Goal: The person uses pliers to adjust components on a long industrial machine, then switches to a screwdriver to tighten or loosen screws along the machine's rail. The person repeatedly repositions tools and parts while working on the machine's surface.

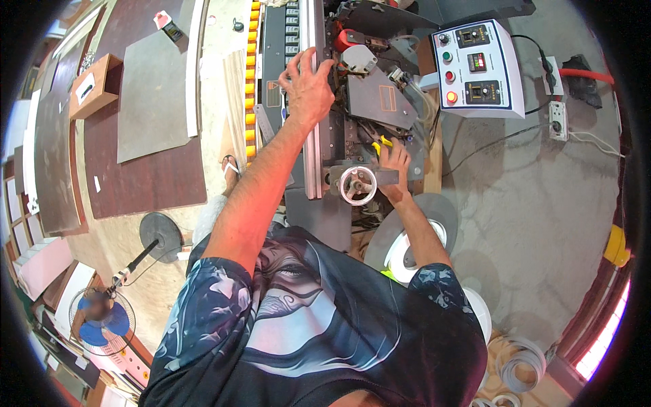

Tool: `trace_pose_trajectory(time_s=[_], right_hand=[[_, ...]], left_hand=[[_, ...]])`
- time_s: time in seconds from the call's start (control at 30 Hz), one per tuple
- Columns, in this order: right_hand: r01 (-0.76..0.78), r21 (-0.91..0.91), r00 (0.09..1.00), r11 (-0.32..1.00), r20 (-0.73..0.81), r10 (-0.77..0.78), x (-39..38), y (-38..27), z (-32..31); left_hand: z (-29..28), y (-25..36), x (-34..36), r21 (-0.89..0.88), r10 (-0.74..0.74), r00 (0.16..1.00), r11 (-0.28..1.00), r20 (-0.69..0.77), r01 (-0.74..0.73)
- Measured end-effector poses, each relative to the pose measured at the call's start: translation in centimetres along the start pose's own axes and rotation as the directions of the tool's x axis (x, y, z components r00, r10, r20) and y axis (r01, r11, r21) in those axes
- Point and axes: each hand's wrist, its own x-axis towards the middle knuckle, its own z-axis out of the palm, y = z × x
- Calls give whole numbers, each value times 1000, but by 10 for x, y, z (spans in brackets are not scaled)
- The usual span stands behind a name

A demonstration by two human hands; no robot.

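Observation:
My left hand (308,88) rests with its fingers spread over the silver metal rail (313,159) of a dark machine, and it holds nothing. In my right hand (395,169), low among the machine's parts, are pliers with yellow handles (382,144). Their jaws point into the machine, and what they touch is too small to tell. Close to the right hand stands a silver handwheel (357,186). A grey cover plate (381,102) lies just beyond the pliers.
A white control box (475,71) with knobs and lit buttons stands right of the machine. Yellow rollers (251,102) line its left side. A power strip (557,121) with cords lies on the floor at right. A fan (102,320) stands at lower left, and white edging coils (521,365) lie at lower right.

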Motion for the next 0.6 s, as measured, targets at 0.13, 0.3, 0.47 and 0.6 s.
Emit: trace_pose_trajectory(time_s=[0.13,0.3,0.47,0.6], right_hand=[[-28,50,999,998,23,27,-23,10,-7],[-145,-33,973,989,175,148,-45,51,0],[-239,276,971,931,80,226,-7,41,-12],[-453,734,891,505,372,259,47,28,14]], left_hand=[[-1,-2,-1,5,-5,1000,1000,-5,5],[0,1,-1,-8,12,1000,1000,-22,-12],[2,-3,1,0,-3,999,1000,-36,3],[4,1,2,-26,8,999,1000,-41,-9]])
